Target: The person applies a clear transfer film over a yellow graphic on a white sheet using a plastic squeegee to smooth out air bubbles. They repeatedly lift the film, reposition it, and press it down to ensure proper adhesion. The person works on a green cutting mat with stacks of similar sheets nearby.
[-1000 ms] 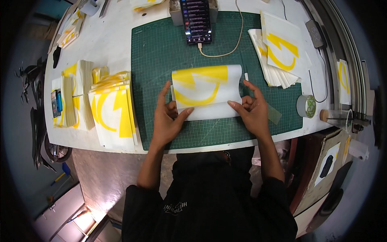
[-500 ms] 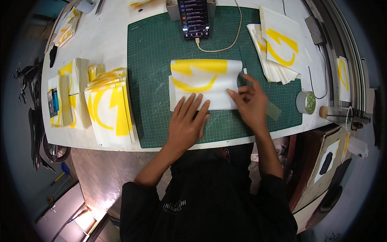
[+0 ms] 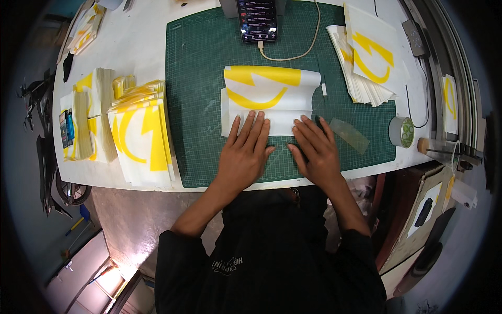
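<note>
A white sheet with yellow printed shapes (image 3: 293,102) lies on the green cutting mat (image 3: 201,162), its far edge curled over toward me. Both hands rest flat on its near part. My left hand (image 3: 244,152) has its fingers stretched out on the lower middle of the sheet. Toward the right corner, my right hand (image 3: 318,154) presses with fingers extended and thumb apart. Neither hand grips anything. A pale strip (image 3: 225,107) sticks out from under the sheet's left side. Close to my right hand lies a translucent piece (image 3: 350,136) on the mat.
Stacks of yellow-and-white printed sheets (image 3: 138,136) stand at the left, with another fanned stack (image 3: 366,86) at the far right. A phone (image 3: 257,21) with a cable stands at the back. A tape roll (image 3: 401,132) and a clear cup (image 3: 439,148) sit near the right edge.
My right hand has come down from the sheet's right edge and now lies flat on the near right part. The left hand stays on the sheet. The view has shifted slightly.
</note>
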The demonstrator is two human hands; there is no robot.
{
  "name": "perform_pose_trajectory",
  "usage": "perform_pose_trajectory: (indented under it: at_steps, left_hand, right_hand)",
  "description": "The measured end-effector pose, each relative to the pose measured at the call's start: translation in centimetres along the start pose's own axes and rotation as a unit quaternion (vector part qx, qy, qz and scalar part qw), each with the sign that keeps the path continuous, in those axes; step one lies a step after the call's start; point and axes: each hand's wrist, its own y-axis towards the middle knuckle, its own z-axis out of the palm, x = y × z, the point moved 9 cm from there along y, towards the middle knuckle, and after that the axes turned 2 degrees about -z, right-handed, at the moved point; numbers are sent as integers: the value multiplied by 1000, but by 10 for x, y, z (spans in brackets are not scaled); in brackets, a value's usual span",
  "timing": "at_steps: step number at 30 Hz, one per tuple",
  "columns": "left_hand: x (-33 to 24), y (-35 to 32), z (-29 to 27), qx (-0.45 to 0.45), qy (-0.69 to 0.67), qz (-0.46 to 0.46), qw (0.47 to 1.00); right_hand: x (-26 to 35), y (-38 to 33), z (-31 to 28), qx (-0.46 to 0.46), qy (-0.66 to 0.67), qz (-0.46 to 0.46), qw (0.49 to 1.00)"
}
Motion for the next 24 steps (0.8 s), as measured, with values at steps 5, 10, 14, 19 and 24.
perform_pose_trajectory:
  at_steps: [5,10,14,19,24]
  left_hand:
    - [2,-13,9,37,-47,10,998]
    - [16,-13,3,78,-30,-5,997]
    - [44,-24,-9,76,31,-49,995]
    - [43,-19,-16,72,24,-55,996]
    - [47,-21,-17,71,5,-60,996]
  right_hand:
    - [2,-13,6,18,-26,0,999]
    - [-2,-17,7,52,-45,-4,998]
    - [1,-17,5,48,-94,11,994]
    - [47,12,26,31,-95,53,994]
    - [39,-4,25,35,-114,70,990]
